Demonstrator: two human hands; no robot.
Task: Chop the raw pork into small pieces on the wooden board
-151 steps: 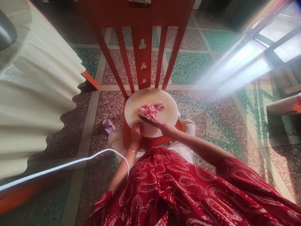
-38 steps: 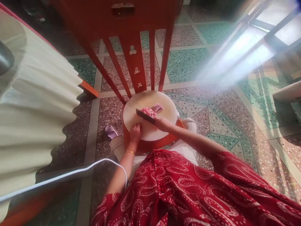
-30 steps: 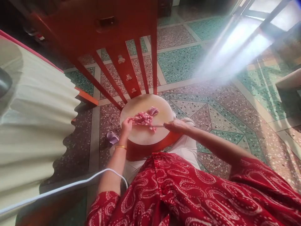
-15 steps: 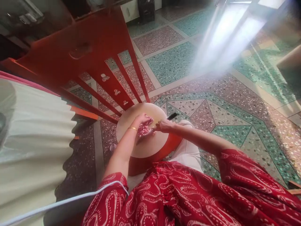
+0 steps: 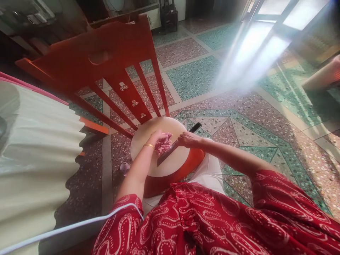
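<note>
Chair back (image 5: 106, 67) – just beyond board (image 5: 148, 141)

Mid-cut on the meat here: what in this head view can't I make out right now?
- Knife: the right hand covers its middle, so the grip is unclear; the blade edge is too small.
- Meat: the left hand covers its left side; cut pieces are too small to count.
- Cutting board: what it rests on is mostly hidden beneath it.
- Window area: washed out by glare.
</note>
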